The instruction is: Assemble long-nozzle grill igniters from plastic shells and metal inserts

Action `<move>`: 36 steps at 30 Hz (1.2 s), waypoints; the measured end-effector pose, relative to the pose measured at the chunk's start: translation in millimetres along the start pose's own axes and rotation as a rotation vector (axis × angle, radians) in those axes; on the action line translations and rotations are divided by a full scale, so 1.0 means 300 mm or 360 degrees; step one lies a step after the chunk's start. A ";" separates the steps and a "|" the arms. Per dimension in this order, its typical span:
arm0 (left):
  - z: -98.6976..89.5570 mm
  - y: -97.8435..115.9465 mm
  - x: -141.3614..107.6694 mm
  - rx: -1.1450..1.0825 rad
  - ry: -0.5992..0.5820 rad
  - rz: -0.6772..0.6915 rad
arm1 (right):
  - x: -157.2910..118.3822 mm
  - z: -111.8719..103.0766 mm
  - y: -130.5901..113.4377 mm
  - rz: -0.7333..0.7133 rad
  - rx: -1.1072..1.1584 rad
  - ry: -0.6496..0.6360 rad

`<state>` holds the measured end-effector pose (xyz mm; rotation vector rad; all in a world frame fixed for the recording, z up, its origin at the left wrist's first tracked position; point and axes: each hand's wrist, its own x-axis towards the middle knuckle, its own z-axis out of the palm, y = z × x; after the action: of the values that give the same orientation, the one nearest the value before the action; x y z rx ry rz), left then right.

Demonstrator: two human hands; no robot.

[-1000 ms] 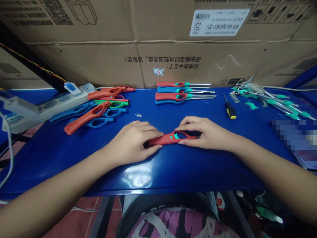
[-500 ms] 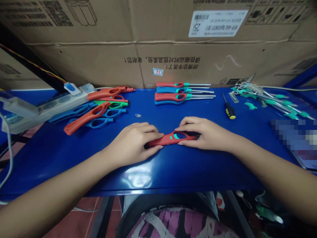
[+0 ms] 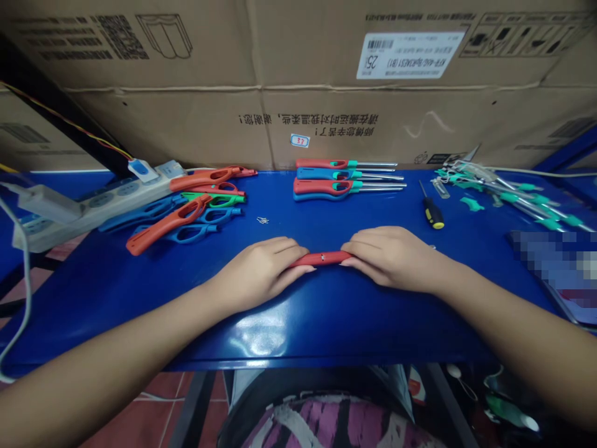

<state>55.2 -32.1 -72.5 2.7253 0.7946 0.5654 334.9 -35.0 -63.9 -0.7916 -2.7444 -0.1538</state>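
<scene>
A red long-nosed lighter [image 3: 323, 257] is held just above the blue table, with a narrow edge of its body facing me. My left hand [image 3: 268, 267] is closed round its left end, thumb along the near side. The fingers of my right hand [image 3: 389, 258] grip the other end and hide it. Behind my hands lie red and blue lighters [image 3: 326, 180] with metal tubes pointing right. A small pile of screws [image 3: 262, 220] rests beyond my left hand. To the right of my right hand lies a black-and-yellow screwdriver [image 3: 433, 211].
Orange, blue and green lighter shells [image 3: 186, 211] are heaped beside a white power strip [image 3: 102, 202] at left. Metal tubes with teal fittings [image 3: 517, 193] lie at back right, near a blurred phone-like device [image 3: 559, 274]. Cardboard [image 3: 186, 130] stands along the back of the table [image 3: 186, 336].
The lighter has been rolled in my hands, so its narrow edge faces me and the teal trigger no longer shows. My right hand has shifted its grip over the right end.
</scene>
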 end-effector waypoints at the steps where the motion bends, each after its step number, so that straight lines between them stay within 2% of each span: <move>1: 0.000 0.002 0.000 -0.0035 0.0016 0.0004 | -0.001 -0.001 -0.005 0.0002 -0.0012 0.0027; 8: 0.000 0.005 0.005 -0.0083 0.0111 -0.0103 | 0.004 -0.007 -0.005 0.0166 0.0017 0.0034; 12: 0.009 -0.007 0.004 -0.0080 0.0155 -0.0133 | 0.006 -0.006 0.008 0.0428 0.0228 -0.0100; 15: 0.010 -0.012 -0.001 -0.0061 0.0097 -0.0123 | 0.005 -0.014 0.004 0.0595 0.0388 -0.0263; 17: 0.007 -0.009 -0.003 -0.0097 0.0033 -0.0103 | 0.004 -0.019 -0.001 0.0554 0.0504 -0.0319; 19: 0.003 -0.001 -0.003 -0.0149 -0.0021 -0.0071 | 0.005 -0.019 -0.007 0.0415 0.0632 -0.0286; 22: 0.001 0.012 -0.002 -0.0200 -0.0046 -0.0040 | 0.007 -0.007 -0.018 0.0195 0.0760 -0.0087; 26: 0.004 0.019 0.002 -0.0272 -0.0024 -0.0042 | 0.009 0.008 -0.033 0.0106 0.0692 0.0187; 28: 0.005 0.015 0.004 -0.0276 -0.0020 -0.0067 | 0.010 0.003 -0.033 0.0138 0.0638 0.0152; 32: -0.004 -0.001 0.007 -0.0289 -0.0005 -0.0129 | 0.006 -0.023 -0.006 0.0267 0.0476 -0.0056; 36: -0.021 -0.018 0.012 -0.0344 0.0013 -0.0212 | -0.007 -0.039 0.031 0.0296 0.0272 -0.0176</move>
<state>52.7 -25.0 -67.6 2.4551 0.8559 0.5967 344.4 -30.3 -53.3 -1.0270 -2.7196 0.1649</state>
